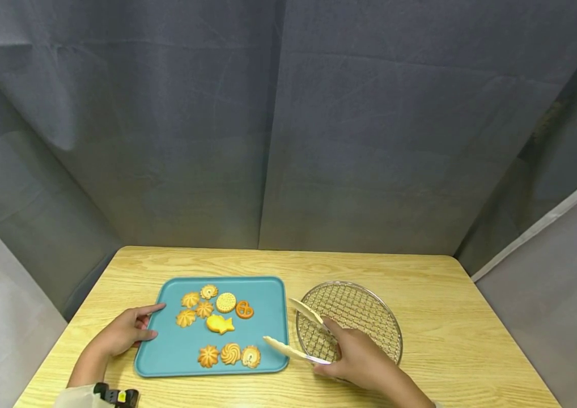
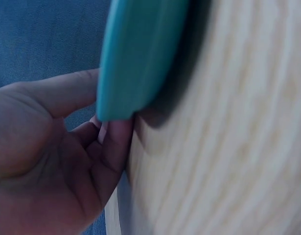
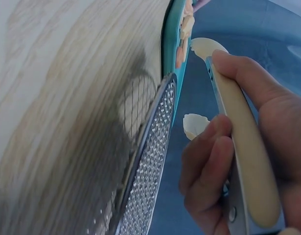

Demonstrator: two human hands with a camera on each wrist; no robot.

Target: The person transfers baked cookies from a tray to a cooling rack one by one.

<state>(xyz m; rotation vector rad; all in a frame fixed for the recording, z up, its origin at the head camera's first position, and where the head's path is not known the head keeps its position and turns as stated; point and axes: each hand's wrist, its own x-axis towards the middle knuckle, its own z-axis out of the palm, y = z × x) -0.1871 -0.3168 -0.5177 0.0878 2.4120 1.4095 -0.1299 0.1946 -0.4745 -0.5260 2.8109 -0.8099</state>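
A teal tray [image 1: 166, 357] lies on the left part of the table, with cookies on it. My left hand [image 1: 119, 334] pinches the tray's left rim. In the left wrist view the thumb lies over the teal rim [image 2: 135, 54] and the fingers are under it. My right hand [image 1: 362, 357] holds a pair of tongs [image 1: 306, 311] with cream tips. Those tips stand apart, the lower one above the tray's right edge and the upper one over the gap beside the rack. Nothing is between them. The right wrist view shows fingers wrapped around the tongs' handle [image 3: 248, 156].
A round wire rack [image 1: 365, 311] sits right of the tray, partly hidden by the right hand. Several cookies, among them a fish-shaped cookie [image 1: 220, 324] and a pretzel [image 1: 244, 309], lie in the tray. Grey curtains [image 1: 370, 141] surround the wooden table [image 1: 462, 328].
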